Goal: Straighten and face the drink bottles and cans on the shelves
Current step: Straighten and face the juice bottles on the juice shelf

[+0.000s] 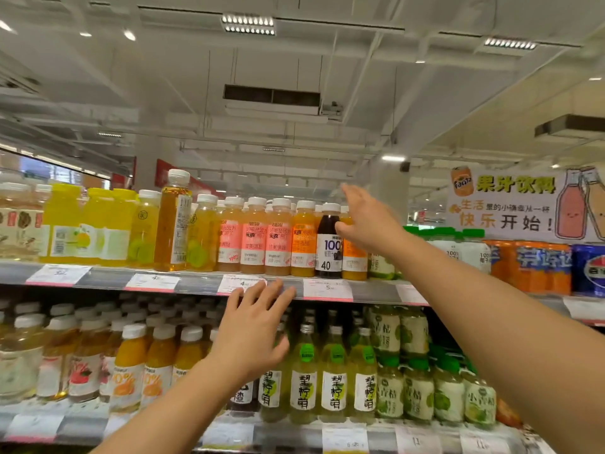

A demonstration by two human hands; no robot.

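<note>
On the top shelf (pixel 196 283) stands a row of juice bottles: yellow ones at the left, a taller amber bottle (pixel 173 224) turned sideways, pink-orange bottles (pixel 253 240), a dark purple bottle (pixel 329 244) and an orange bottle (pixel 355 260). My right hand (pixel 366 221) reaches up with fingers spread, its thumb by the purple and orange bottles, holding nothing. My left hand (pixel 252 326) is open with fingers apart, just under the top shelf's edge, in front of the lower shelf's bottles.
The lower shelf holds orange juice bottles (pixel 131 368) at the left and green lemon drink bottles (pixel 334 375) at the right. Orange and blue soda packs (pixel 543 267) sit at the far right under a Fanta sign (pixel 510 204). Price tags line the shelf edges.
</note>
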